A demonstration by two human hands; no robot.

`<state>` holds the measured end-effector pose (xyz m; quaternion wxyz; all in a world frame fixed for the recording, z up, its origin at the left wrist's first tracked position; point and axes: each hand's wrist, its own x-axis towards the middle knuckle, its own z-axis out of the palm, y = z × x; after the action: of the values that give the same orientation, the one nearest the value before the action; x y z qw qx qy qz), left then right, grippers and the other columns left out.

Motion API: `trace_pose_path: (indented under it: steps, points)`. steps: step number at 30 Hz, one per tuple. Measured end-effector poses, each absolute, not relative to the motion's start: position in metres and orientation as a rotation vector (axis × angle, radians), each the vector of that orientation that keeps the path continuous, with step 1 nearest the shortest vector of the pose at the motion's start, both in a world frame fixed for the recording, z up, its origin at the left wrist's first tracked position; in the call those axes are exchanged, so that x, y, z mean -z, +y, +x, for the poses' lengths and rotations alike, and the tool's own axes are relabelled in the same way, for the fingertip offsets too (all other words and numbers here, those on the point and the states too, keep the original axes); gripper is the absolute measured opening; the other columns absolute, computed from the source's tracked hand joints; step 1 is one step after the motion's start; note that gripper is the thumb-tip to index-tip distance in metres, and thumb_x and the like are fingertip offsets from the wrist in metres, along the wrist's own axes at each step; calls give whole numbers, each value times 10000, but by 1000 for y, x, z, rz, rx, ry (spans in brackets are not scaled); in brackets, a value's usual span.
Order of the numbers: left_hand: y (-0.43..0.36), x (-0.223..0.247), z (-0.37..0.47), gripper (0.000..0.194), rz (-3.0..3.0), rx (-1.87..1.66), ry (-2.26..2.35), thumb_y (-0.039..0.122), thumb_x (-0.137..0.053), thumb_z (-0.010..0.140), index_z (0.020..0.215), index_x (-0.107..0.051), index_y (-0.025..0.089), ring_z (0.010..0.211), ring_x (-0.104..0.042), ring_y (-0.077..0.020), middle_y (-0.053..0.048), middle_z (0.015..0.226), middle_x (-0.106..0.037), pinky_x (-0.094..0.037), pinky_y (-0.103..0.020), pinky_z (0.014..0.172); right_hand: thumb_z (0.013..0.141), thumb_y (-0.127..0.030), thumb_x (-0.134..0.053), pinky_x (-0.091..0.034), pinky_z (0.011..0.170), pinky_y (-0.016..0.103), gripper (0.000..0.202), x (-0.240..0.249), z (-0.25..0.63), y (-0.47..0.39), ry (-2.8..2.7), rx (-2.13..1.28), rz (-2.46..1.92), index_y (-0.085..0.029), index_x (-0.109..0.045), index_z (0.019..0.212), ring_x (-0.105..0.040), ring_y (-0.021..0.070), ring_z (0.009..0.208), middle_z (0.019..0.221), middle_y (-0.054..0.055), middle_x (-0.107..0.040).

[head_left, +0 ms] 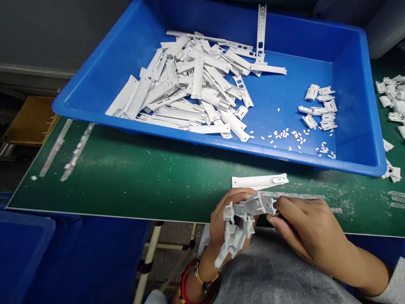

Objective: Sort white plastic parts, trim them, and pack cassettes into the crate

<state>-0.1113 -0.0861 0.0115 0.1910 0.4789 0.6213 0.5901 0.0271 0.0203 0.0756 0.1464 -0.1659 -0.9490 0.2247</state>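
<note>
1. We have our left hand (220, 217) wrapped around a bunch of white plastic pieces (237, 230), held just in front of our body above the near edge of the green tabletop (142, 177).
2. Our right hand (313, 226) pinches a thin item (274, 214) between thumb and forefinger, close against the end of the uppermost piece in the bunch; most of it is hidden, so we cannot tell what it is.
3. On our left wrist we wear a red bracelet (184, 285) and a beaded bracelet (199, 276).
4. Just beyond our hands, long white strips (256, 181) lie on the tabletop, one partly over another.
5. Farther off we see a large blue tray (351, 84). A heap of long white parts (196, 80) fills its left and middle, with one part leaning upright on the back wall.
6. Near the tray's right end lie short white pieces (327, 114), with tiny white chips (281, 134) scattered in front.
7. Right of the tray, more white pieces (395, 97) sit in a loose pile.
</note>
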Motion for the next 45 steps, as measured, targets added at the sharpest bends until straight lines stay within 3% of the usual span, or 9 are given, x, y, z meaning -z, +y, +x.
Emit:
trace_pose_path:
  steps: [3,5,9,29,36,42,45]
  points:
    - [-87,-12,-112,111,1323,-1647,1760,274,-599,925,1034,-588,259,856,-699,-223,-48,951,-689,-620,-373,793,1036,-279,-374,-373,512,240,263,-78,32,20,-2686,-715,-487,-187,-524,840,-524,120,554,670,-4,-564]
    - [-86,-13,-113,130,1334,-1666,1742,250,-598,909,1037,-583,269,853,-702,-226,-47,932,-686,-625,-375,782,1026,-237,-375,-445,622,251,215,-79,35,21,-2637,-700,-539,-153,-573,1016,-582,149,712,828,50,-609]
    - [-84,-13,-114,151,1382,-1668,1751,227,-588,900,1041,-580,279,834,-708,-228,-49,906,-691,-633,-374,749,980,-135,-448,-470,704,271,283,-77,38,24,-2622,-606,-594,-140,-561,1240,-559,165,828,964,81,-564]
    - [-84,-15,-114,196,1408,-1656,1768,167,-586,883,1056,-571,259,875,-689,-218,-52,956,-684,-606,-357,808,977,-105,-463,-489,669,281,302,-81,31,18,-2647,-497,-604,-151,-604,1240,-543,171,816,936,84,-551]
    - [-87,-11,-113,163,1433,-1704,1736,202,-570,899,1045,-556,275,803,-693,-223,-35,907,-701,-612,-387,747,997,-168,-436,-481,642,323,308,-61,30,21,-2651,-347,-794,-144,-630,1235,-559,211,798,904,111,-577]
    - [-87,-8,-112,148,1501,-1597,1867,216,-580,909,1052,-580,253,860,-697,-187,-14,953,-708,-597,-323,799,979,-239,-526,-515,706,273,353,-66,43,23,-2481,-800,-675,-200,-548,1329,-611,163,817,924,54,-610]
    - [-84,-9,-112,176,1532,-1612,1772,210,-581,911,1080,-582,259,893,-700,-175,-1,982,-717,-586,-304,834,944,-216,-589,-530,704,248,309,-68,46,19,-2456,-915,-518,-240,-592,1252,-643,148,819,951,37,-653]
